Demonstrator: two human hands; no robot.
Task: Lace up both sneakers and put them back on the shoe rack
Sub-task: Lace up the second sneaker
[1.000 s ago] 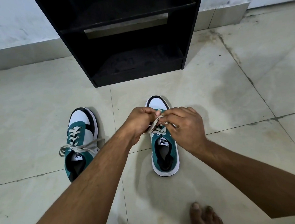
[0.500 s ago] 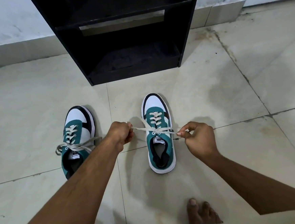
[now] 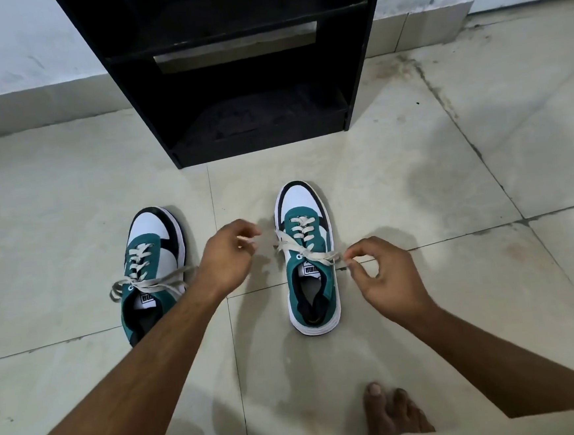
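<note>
Cream lace (image 3: 307, 248) runs across the throat of the right-hand sneaker (image 3: 308, 260), and each end is pinched between fingertips. The right hand (image 3: 384, 276) nips its end between thumb and forefinger just off the shoe's right edge, the other fingers curled loosely. The left hand (image 3: 228, 256) holds the other end in narrowly closed fingertips, just beside the shoe's left edge; that stretch of lace is blurred.

This sneaker, teal with a white toe and black trim, stands upright on the pale floor tiles (image 3: 414, 190), toe pointing at the shoe rack (image 3: 259, 140). The second sneaker (image 3: 153, 265) stands to the left, apart from the first, its lace ends lying loose across the tongue and spilling over both sides; the left forearm crosses over its heel.

Open tile lies between the toes and the black rack, whose lower shelf stands bare and dusty, directly ahead. To the right the floor is free out to a dark grout line. A bare foot (image 3: 394, 415) rests on the tile near the bottom edge, behind the right sneaker's heel. A white wall (image 3: 25, 49) with a tiled skirting backs the rack.
</note>
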